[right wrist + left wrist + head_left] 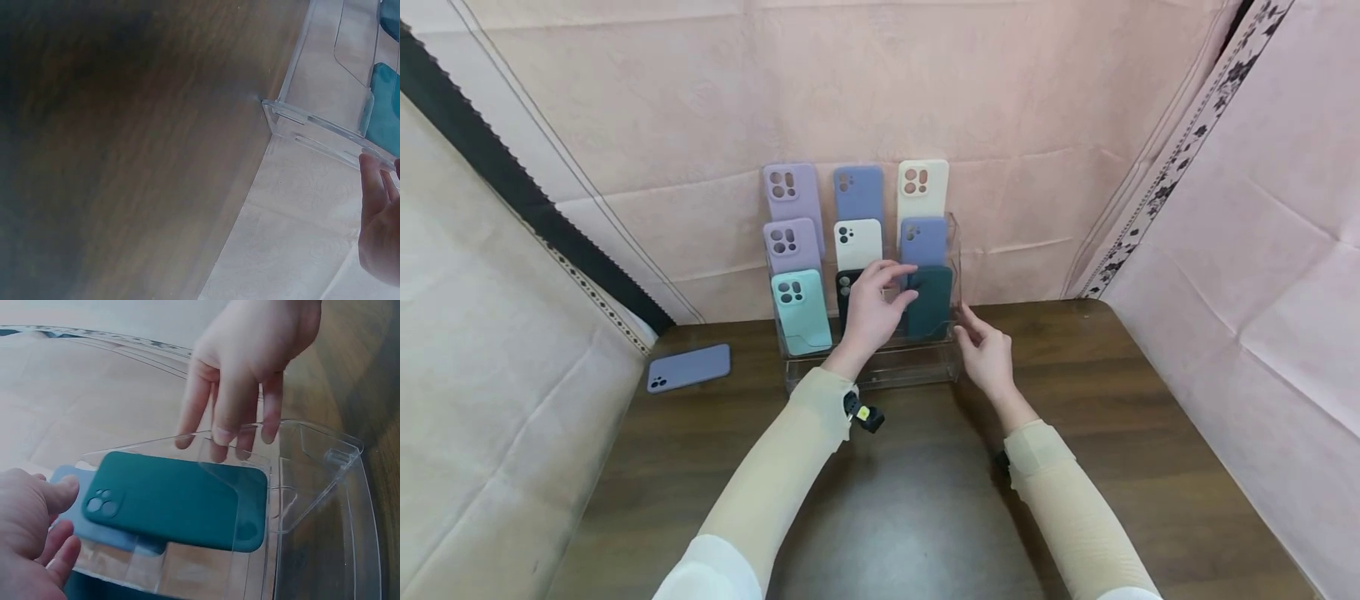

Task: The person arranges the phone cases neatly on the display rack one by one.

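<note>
A clear stepped stand holds phone cases in rows. At its front right slot leans a dark green phone case, also plain in the left wrist view. My left hand hovers in front of the stand beside that case, thumb and forefinger apart, holding nothing; it partly hides a black phone case. Against the stand's right side wall, my right hand rests its extended fingertips. In the right wrist view, those fingers meet the clear edge of the stand.
A turquoise phone case fills the front left slot. Purple, blue, white and cream cases stand in the rows behind. A blue-grey phone case lies flat on the wooden table, left of the stand. Pale cloth hangs behind and at both sides.
</note>
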{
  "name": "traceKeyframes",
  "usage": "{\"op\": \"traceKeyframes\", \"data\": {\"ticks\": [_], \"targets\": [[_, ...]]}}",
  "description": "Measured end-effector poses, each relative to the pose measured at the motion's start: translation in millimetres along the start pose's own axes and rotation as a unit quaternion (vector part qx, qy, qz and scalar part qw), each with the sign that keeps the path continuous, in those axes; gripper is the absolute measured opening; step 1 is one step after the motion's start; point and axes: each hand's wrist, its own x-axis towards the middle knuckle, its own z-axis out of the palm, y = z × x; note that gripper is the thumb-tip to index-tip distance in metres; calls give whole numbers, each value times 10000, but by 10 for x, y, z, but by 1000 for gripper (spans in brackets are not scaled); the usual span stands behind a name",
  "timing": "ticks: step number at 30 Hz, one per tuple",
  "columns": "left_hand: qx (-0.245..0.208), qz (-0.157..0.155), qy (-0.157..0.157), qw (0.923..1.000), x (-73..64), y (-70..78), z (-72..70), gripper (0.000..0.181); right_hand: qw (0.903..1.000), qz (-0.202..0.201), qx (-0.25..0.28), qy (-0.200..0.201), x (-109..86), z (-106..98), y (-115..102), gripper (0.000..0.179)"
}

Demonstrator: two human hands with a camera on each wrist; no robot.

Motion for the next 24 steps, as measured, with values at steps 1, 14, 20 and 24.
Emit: {"op": "traceKeyframes", "data": {"ticks": [1, 14, 20, 24], "targets": [[-36, -16, 24, 10000, -35, -5, -48, 35, 10000, 21, 4, -15, -6, 3, 0, 48], [-160, -358, 505, 9980, -740, -426, -905, 27, 10000, 75, -29, -5, -17, -3, 14, 49], [61, -1238, 1282, 9840, -1118, -829, -1505, 26, 9999, 104, -65, -57, -31, 9, 15, 48], [703, -1763, 1882, 9636, -1259, -1160, -2002, 26, 10000, 58, -42, -51, -26, 7, 0, 48]]}}
